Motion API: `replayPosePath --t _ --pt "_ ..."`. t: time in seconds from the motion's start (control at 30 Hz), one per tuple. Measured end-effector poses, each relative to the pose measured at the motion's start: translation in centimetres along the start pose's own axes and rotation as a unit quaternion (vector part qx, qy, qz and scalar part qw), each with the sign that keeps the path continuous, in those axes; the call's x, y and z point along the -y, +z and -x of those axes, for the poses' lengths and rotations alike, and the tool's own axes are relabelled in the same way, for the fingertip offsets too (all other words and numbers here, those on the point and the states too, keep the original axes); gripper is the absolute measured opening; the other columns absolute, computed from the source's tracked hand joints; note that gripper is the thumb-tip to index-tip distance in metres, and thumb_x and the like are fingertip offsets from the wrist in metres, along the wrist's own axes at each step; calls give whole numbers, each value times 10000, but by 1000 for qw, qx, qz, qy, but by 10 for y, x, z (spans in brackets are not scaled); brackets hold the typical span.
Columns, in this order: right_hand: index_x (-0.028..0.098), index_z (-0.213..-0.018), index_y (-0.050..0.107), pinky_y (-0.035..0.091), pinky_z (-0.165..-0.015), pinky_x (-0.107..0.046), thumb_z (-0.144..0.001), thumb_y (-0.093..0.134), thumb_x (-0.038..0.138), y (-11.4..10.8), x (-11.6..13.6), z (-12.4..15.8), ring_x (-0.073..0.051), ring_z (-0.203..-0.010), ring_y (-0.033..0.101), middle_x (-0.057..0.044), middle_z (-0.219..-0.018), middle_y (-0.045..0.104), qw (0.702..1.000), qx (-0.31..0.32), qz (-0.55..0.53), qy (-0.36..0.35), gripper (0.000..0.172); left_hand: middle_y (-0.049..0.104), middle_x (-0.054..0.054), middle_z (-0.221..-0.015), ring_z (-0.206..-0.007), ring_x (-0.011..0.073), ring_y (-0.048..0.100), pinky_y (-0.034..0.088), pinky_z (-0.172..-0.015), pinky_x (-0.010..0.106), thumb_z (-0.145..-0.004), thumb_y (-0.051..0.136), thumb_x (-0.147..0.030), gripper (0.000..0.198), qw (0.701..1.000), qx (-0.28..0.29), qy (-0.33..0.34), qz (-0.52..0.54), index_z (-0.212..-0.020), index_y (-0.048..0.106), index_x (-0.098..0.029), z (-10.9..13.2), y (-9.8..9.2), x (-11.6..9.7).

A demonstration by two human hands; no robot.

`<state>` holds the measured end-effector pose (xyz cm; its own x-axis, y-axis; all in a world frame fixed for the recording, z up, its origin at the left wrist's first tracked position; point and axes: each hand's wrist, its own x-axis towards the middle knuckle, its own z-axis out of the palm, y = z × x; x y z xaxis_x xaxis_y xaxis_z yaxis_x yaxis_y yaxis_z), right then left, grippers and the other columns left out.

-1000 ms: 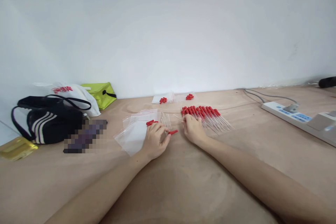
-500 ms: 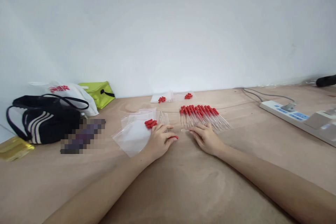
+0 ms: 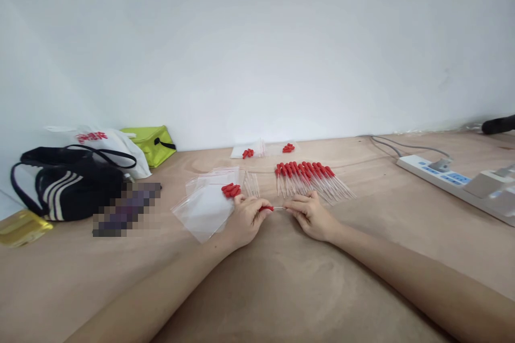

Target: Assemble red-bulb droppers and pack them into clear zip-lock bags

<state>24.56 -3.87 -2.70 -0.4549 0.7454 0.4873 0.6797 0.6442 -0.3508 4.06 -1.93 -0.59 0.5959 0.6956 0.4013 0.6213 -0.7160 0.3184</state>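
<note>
My left hand (image 3: pixel 244 218) pinches a small red rubber bulb (image 3: pixel 266 208) between thumb and fingers. My right hand (image 3: pixel 311 217) pinches a thin clear glass tube (image 3: pixel 280 208), whose end meets the bulb. Both hands rest low on the wooden table (image 3: pixel 281 278). Just behind my right hand lies a row of finished droppers with red bulbs (image 3: pixel 309 177). Behind my left hand are a few loose red bulbs (image 3: pixel 230 189), several bare glass tubes (image 3: pixel 252 184) and a stack of clear zip bags (image 3: pixel 207 201).
Two small bags with red bulbs (image 3: pixel 265 149) lie near the wall. At the left stand a black striped bag (image 3: pixel 68 185), a white plastic bag (image 3: pixel 107 142), a green pouch (image 3: pixel 151 142) and a yellow object (image 3: pixel 22 226). A white power strip (image 3: pixel 454 179) lies at the right.
My right hand left the dropper row with a glass tube and came toward my left hand; the tube's end now meets the red bulb held in my left fingers.
</note>
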Motion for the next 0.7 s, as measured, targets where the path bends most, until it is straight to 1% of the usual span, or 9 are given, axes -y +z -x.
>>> replayPosePath --t 0.13,0.37,0.47,0.7 --pt "227 -925 610 211 -697 -295 -834 388 152 -5 2 -2 -112 -675 503 -16 -794 623 999 27 28 -17 251 651 -22 -774 -721 132 563 239 -835 349 -858 420 -231 153 999 12 34 18 -802 560 -202 1 -1 -1" --pt "192 -784 603 160 -632 -301 -758 391 98 -5 10 -3 -103 -562 423 -11 -696 606 992 14 124 -20 233 652 -10 -730 -704 144 562 236 -851 378 -850 435 -257 176 1000 -5 30 0 -776 587 -208 2 -1 1" --pt "181 -736 590 156 -626 -294 -757 395 102 -3 14 -2 -102 -557 411 -3 -672 590 993 4 119 -19 211 646 -10 -721 -702 140 562 231 -871 382 -839 455 -264 161 999 -7 41 -8 -781 594 -204 2 -1 1" --pt "182 -752 590 160 -630 -280 -801 398 138 3 21 -4 -104 -594 440 4 -670 588 998 0 69 -11 204 646 -7 -742 -728 143 570 212 -906 388 -804 502 -231 88 998 -1 65 -19 -777 576 -192 3 -2 -3"
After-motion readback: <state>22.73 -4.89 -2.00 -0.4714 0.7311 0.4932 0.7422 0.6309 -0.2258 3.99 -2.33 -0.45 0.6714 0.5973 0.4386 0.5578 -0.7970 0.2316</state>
